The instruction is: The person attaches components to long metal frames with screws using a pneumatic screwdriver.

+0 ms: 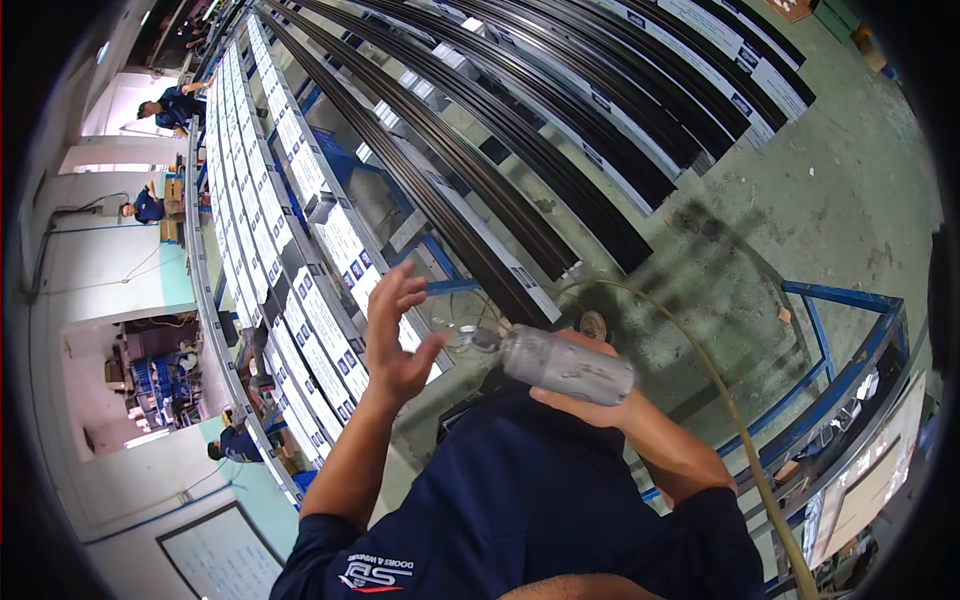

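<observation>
My right hand (590, 405) is wrapped round a grey, scuffed bottle (570, 366), held tilted on its side in front of my body. Its narrow end points left, where something clear and shiny shows, blurred. To the left of that end, my left hand (398, 340) is raised with the fingers apart and nothing in it. Beyond the left hand are long aluminium profiles (310, 320) with white protective film, lying side by side. Long dark profiles (500, 295) end just past the bottle.
A yellowish hose (715, 375) curves across the floor past my right arm. At the right stands a blue metal frame (850, 295). Long dark profiles on a rack (435, 258) stretch away ahead. Several people, one at the far left (172, 108), are beyond the white-filmed profiles.
</observation>
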A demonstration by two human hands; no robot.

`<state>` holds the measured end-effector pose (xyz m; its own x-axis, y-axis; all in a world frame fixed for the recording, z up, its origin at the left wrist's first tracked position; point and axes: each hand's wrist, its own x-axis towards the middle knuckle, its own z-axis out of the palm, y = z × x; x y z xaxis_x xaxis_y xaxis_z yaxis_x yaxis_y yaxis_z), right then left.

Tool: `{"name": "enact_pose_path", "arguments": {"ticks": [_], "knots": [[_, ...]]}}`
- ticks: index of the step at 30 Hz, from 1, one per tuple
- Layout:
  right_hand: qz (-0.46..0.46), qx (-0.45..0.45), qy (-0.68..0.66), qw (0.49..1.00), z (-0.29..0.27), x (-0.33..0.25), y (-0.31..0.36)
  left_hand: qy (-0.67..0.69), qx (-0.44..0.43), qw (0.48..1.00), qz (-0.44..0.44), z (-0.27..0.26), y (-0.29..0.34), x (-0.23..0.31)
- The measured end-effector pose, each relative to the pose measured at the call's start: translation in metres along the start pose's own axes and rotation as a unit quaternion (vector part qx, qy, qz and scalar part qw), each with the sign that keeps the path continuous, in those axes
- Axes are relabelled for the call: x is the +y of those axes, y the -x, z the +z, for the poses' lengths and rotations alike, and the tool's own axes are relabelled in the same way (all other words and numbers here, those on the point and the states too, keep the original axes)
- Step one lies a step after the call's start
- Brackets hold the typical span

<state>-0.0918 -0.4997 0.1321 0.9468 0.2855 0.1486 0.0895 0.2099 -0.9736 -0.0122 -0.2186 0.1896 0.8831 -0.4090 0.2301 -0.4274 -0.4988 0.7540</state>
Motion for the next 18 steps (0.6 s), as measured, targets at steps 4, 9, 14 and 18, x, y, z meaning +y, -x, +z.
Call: {"name": "enact_pose_path", "arguments": {"ticks": [4, 9, 14, 18], "knots": [[0.049, 0.094, -0.087, 0.991, -0.024, -0.006, 0.039, 0.132, 0.052, 0.955, -0.260, 0.054, 0.010, -0.040], [0.120, 0.160, -0.224, 0.954, -0.039, 0.011, 0.079, 0.306, 0.031, 0.772, -0.556, 0.128, -0.001, -0.092], [0.042, 0.188, -0.273, 0.942, -0.049, -0.010, 0.061, 0.390, 0.021, 0.765, -0.511, 0.145, -0.007, -0.093], [0.057, 0.160, -0.267, 0.949, -0.043, -0.010, 0.051, 0.297, 0.073, 0.804, -0.510, 0.120, 0.003, -0.093]]}}
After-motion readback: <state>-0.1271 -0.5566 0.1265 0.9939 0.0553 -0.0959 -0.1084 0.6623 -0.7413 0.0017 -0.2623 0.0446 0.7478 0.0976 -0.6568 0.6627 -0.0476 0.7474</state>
